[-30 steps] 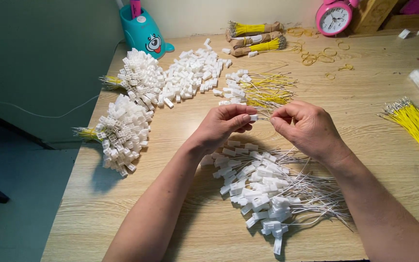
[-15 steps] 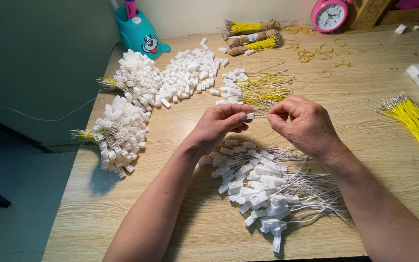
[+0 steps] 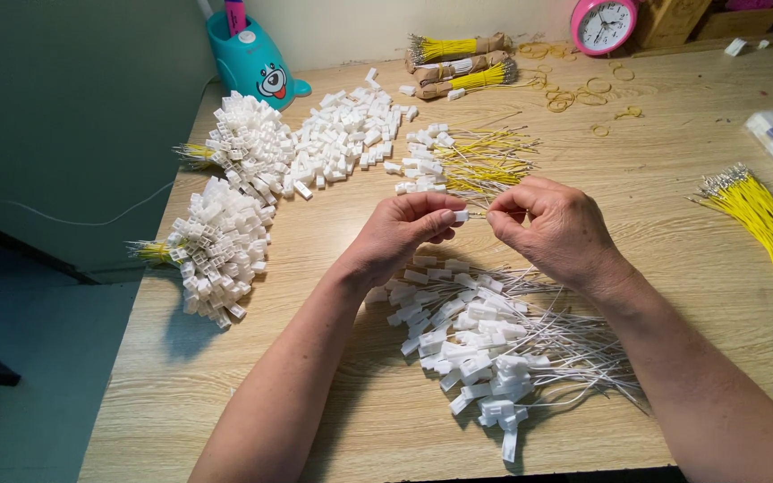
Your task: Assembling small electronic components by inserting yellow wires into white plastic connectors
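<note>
Head view looking down at a wooden table (image 3: pixel 673 179), and I've got both hands raised just over it, close together. Left hand (image 3: pixel 400 234) is curled, thumb and forefinger pinched shut on a small white connector (image 3: pixel 461 216), turned so its open end faces the other hand. Right hand (image 3: pixel 555 228) is closed in a fine pinch as well, fingertips right at that connector; I judge it has a thin wire end between them, lined up with the housing, though the wire itself is too thin to make out there. Directly beneath the hands lies a heap of white wired connectors (image 3: pixel 485 344), wires fanned out to the right, within easy drop. Just beyond the hands sits a small bunch of yellow wires with white connectors (image 3: pixel 462 161), near enough to pick from. Off to the left, two big clusters of white housings (image 3: pixel 225 237) and a loose pile of white plastic pieces (image 3: pixel 346 134). Far right, a bundle of yellow wires (image 3: pixel 762 219) with metal tips. At the back, a teal pen holder (image 3: pixel 257 63), a pink clock (image 3: pixel 603 24) and scattered rubber bands (image 3: pixel 574 89).
</note>
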